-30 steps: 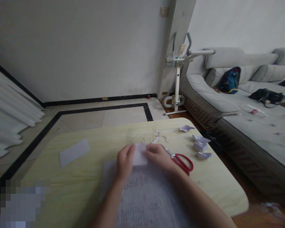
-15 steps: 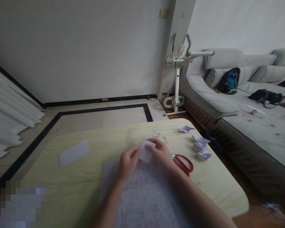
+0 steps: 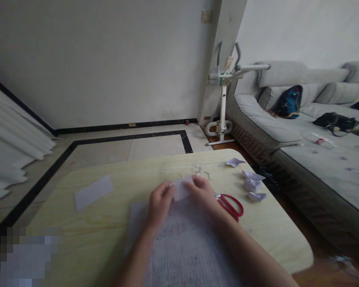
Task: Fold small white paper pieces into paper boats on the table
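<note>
A small piece of white paper (image 3: 182,189) is pinched between my two hands, just over the top of a written-on sheet (image 3: 179,243). My left hand (image 3: 161,201) grips its left edge with thumb and fingers. On the right edge, my right hand (image 3: 202,193) has its thumb on top and its fingers behind. Red-handled scissors (image 3: 231,205) lie beside my right wrist, their blades mostly hidden by the hand. Thin paper scraps (image 3: 199,170) are scattered just beyond my hands.
Several folded paper shapes (image 3: 253,175) stand along the table's right side. A flat white paper strip (image 3: 93,193) lies on the left of the wooden table (image 3: 86,239). Past the right edge is a grey sofa (image 3: 323,167); an exercise machine (image 3: 223,99) stands by the wall.
The small paper was turned to a slant half a second ago and now lies more level between my hands. My left fingers have shifted along its left edge. Scissors and folded shapes stay put.
</note>
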The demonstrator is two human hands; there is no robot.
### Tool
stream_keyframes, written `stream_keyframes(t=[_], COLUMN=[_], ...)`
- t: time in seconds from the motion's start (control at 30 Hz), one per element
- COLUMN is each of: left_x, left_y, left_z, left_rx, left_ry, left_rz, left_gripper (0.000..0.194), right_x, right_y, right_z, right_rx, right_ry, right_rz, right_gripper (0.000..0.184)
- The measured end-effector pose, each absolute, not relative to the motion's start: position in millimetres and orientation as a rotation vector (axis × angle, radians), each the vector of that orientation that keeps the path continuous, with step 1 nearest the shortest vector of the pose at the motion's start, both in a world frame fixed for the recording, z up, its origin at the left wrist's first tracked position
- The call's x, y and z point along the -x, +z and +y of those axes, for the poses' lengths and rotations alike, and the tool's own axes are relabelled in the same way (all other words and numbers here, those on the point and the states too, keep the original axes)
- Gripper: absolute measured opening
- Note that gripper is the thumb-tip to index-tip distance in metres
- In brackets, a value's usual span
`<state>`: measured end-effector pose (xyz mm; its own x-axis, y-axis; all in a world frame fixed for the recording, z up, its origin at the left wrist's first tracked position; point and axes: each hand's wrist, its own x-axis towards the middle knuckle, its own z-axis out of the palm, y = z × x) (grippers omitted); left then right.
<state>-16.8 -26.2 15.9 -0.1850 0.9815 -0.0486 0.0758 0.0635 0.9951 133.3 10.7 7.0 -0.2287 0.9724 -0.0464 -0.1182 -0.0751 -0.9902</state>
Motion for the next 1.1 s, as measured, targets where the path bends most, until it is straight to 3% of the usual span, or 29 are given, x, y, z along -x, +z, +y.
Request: stream_keyframes(t=[0.23,0.47,1.1], left_x=[18,14,24], left_y=[22,18,25], left_z=[-28,-30,-30], left_rx=[-1.15,-1.294,-1.19], left_ry=[1.351,1.255,1.38], left_rz=[1.497,1.433,1.545], left_gripper=[0.021,0.023,0.029], right_x=[-134,-134,-136], right_y=[10,14,13], right_z=[6,7,7], right_rx=[1.094,1.131,1.16], right_ry=[1.508,1.308,1.473], right_rz=[-1.396,-1.565,-1.348], right_gripper=[0.023,0.018,0.027])
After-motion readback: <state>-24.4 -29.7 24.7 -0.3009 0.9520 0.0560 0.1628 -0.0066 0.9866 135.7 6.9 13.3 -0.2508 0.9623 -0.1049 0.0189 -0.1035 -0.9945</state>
